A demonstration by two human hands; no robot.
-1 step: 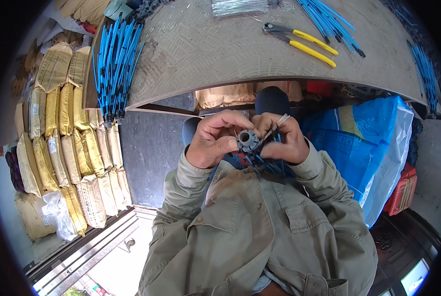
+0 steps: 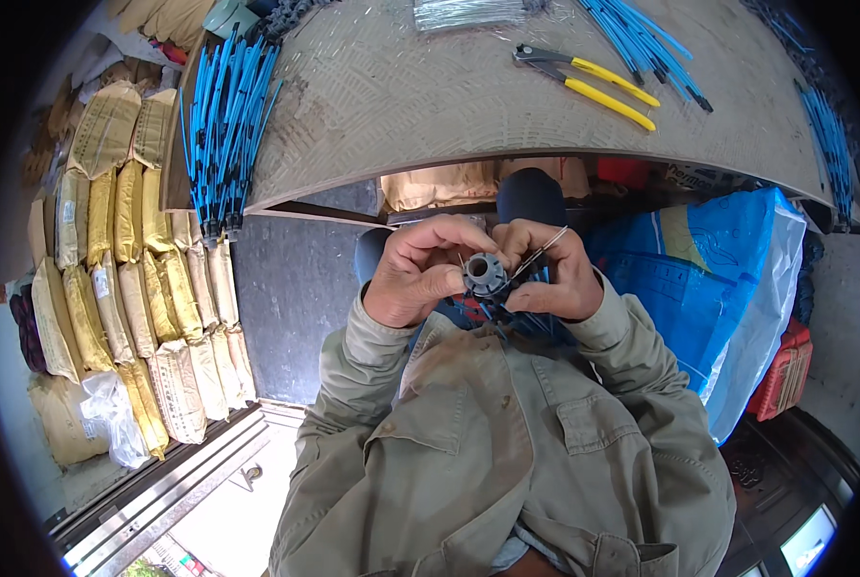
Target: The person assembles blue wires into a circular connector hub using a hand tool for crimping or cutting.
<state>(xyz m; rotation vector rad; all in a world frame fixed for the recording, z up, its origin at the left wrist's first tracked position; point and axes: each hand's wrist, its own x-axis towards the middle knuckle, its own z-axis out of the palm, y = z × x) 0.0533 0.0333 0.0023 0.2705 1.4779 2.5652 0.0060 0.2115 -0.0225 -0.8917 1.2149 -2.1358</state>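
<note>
Over my lap, my left hand (image 2: 418, 274) is closed with thumb and forefinger on a grey round plastic part (image 2: 488, 278), which has a hole through its middle and notches about its rim. Against its right side my right hand (image 2: 563, 274) is closed, pinching a few thin pale wires (image 2: 547, 242) whose ends stick out past the fingers. Slim blue sticks with dark ends (image 2: 536, 322) hang below the round part, between my hands. Where they join it is hidden.
Yellow-handled pliers (image 2: 603, 88) lie on the worn table (image 2: 382, 106), beyond my hands. Bundles of blue sticks (image 2: 226, 135) rest at its left edge and far right. Stacked paper sacks (image 2: 141, 279) line the left; a blue bag (image 2: 709, 279) stands at right.
The pale wires in my right hand have tilted slightly and their spread ends have drawn closer together. My right fingers shifted a little; my left hand keeps its place.
</note>
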